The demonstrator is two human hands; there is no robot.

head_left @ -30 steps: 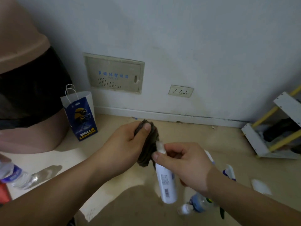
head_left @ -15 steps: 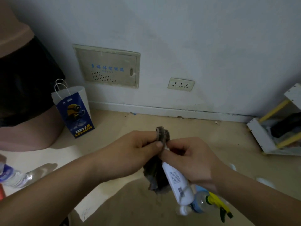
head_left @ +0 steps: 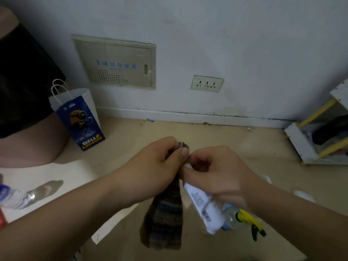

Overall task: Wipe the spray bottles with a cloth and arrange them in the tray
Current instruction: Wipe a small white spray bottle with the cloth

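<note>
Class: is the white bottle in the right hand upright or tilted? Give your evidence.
Tilted. The white bottle has its top pinched in the right hand, and its base slants down toward the lower right.

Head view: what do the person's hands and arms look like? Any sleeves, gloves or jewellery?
Both are bare: the left hand and right hand show no gloves, rings or watch, and no sleeve shows on either forearm.
</note>
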